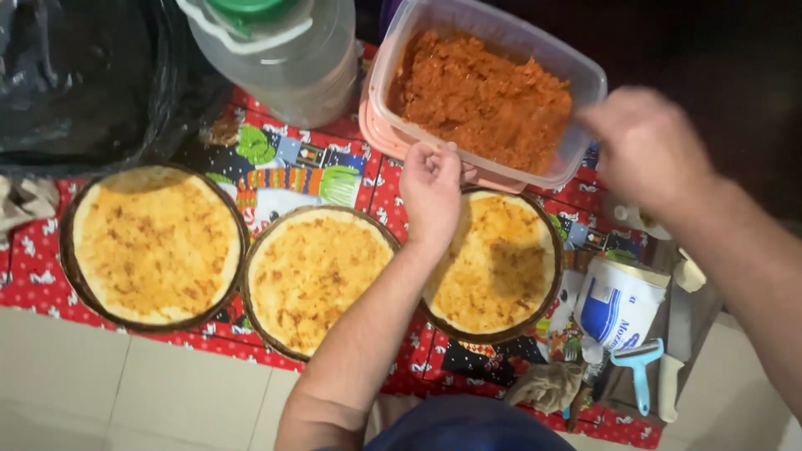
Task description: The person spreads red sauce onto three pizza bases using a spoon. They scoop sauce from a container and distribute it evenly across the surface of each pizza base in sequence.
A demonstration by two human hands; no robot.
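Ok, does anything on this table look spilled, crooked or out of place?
Nothing looks spilled. The clear tub of orange filling sits tilted, its near edge overlapping the right pizza base, by the left hand. The three bases lie flat and whole.

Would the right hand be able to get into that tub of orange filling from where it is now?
Probably yes. The right hand hangs at the tub's right rim, the tub has no lid on, and nothing lies between hand and orange filling. The left hand sits at the near wall, out of the way.
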